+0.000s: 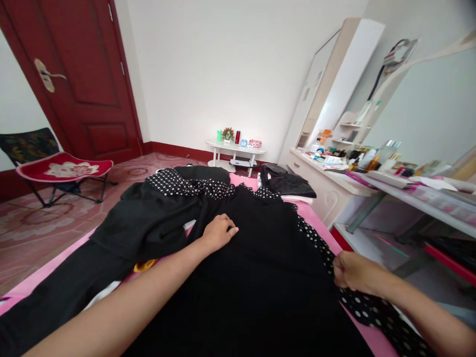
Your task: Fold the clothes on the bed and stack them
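Black garment (275,248) lies spread on the pink cover (312,214), long axis running away from me, dotted trim (267,193) (collar, I think) at the far end. My left hand (220,232) rests palm-down, fingers loosely curled, probably steadying the cloth. Right hand (345,271) is closed around the dotted sleeve (359,306), likely controlling that edge.
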The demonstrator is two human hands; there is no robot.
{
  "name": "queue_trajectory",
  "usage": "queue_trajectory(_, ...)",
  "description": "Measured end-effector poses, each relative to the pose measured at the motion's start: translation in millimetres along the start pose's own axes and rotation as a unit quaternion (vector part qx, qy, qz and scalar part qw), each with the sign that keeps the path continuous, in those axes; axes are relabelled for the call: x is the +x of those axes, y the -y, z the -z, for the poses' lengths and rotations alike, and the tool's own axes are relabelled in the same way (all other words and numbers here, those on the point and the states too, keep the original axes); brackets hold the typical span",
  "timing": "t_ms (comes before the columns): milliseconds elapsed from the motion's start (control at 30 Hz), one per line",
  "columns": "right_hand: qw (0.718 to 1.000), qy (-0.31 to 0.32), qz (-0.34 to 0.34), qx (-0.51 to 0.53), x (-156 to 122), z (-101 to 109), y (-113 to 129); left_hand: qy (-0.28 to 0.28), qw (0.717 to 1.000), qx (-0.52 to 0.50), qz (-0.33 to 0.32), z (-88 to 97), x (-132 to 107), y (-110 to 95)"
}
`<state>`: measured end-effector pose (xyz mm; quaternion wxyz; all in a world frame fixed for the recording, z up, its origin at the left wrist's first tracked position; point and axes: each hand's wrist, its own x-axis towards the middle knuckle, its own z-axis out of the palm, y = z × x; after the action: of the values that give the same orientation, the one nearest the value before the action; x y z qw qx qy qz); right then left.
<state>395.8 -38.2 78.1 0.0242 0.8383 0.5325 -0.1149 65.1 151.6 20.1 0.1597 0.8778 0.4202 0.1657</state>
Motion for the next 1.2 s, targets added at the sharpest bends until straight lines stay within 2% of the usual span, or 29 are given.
queue_trajectory(67, 0.999, 0.038, 0.032, -0.02, 20.7, 11.9, 15.6, -0.023, 0.997, 0.029, 0.061, -5.8, 16.7, -4.5)
queue_trajectory(100, 0.998, 0.025, 0.05, -0.023, 33.2, 17.1, 26.3, -0.04, 0.995, 0.045, 0.085, -10.0, 23.4, -6.2)
queue_trajectory(167, 0.996, -0.04, 0.085, -0.006, 61.5, 24.7, 50.5, -0.082, 0.988, 0.067, 0.11, -19.9, 32.6, -7.3)
queue_trajectory(267, 0.985, -0.12, 0.12, 0.005, 108.6, 27.2, 86.1, -0.126, 0.984, 0.06, 0.107, -32.2, 37.4, -3.6)
queue_trajectory(367, 0.973, -0.198, 0.115, -0.03, 154.9, 21.8, 116.6, -0.138, 0.985, 0.021, 0.106, -36.0, 38.5, 2.1)
queue_trajectory(433, 0.968, -0.224, 0.101, -0.046, 182.9, 16.9, 133.4, -0.147, 0.983, 0.002, 0.107, -35.2, 39.4, 4.5)
queue_trajectory(500, 0.971, -0.22, 0.077, -0.054, 207.7, 13.4, 146.1, -0.15, 0.983, -0.005, 0.108, -34.0, 40.6, 5.5)
queue_trajectory(633, 0.984, -0.162, 0.038, -0.058, 246.1, 17.1, 156.9, -0.145, 0.983, -0.005, 0.113, -34.0, 43.1, 6.4)
queue_trajectory(700, 0.984, -0.17, 0.02, -0.042, 259.4, 21.9, 156.8, -0.142, 0.983, -0.008, 0.116, -34.4, 44.0, 7.0)
queue_trajectory(833, 0.962, -0.27, -0.029, 0.016, 272.8, 15.1, 155.4, -0.146, 0.982, -0.025, 0.119, -33.4, 44.4, 8.0)
queue_trajectory(900, 0.963, -0.265, -0.042, 0.007, 274.2, 2.9, 156.9, -0.149, 0.981, -0.032, 0.119, -32.4, 43.9, 7.9)
queue_trajectory(1033, 0.978, -0.198, -0.065, -0.019, 275.2, -8.5, 169.1, -0.15, 0.981, -0.037, 0.117, -31.5, 42.8, 7.2)
queue_trajectory(1100, 0.971, -0.229, -0.066, -0.017, 277.0, -3.4, 181.1, -0.148, 0.981, -0.035, 0.117, -31.6, 43.0, 6.9)
queue_trajectory(1200, 0.959, -0.282, -0.012, 0.014, 282.2, 2.4, 204.4, -0.136, 0.982, -0.033, 0.125, -31.0, 44.4, 6.5)
